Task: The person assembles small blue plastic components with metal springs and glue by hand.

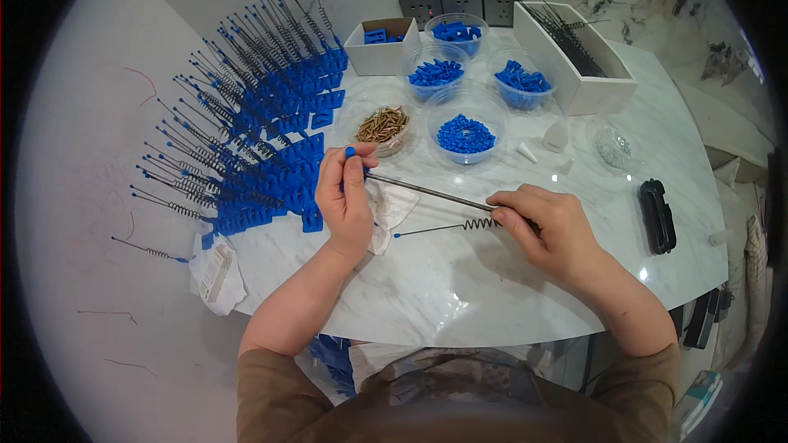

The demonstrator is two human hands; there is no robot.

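Note:
My left hand [345, 201] is closed, with a small blue plastic piece [350, 152] pinched at the thumb and fingertips. From beside those fingers a thin dark metal rod [431, 191] slants down to my right hand [546, 226], whose thumb and fingers are closed on its other end. Whether the rod meets the blue piece is hidden by the left fingers. On the table below the rod lies a coiled wire [443, 230] with a blue tip, its right part covered by my right hand. A crumpled white tissue [392, 212] sits beside my left hand.
Rows of blue-based spring wires [246, 131] crowd the left side. Behind my hands stand a bowl of brass-coloured pins [384, 125], a bowl of blue beads [465, 135], and white boxes, one an open box [599, 94] of wires. A black case [657, 217] lies right.

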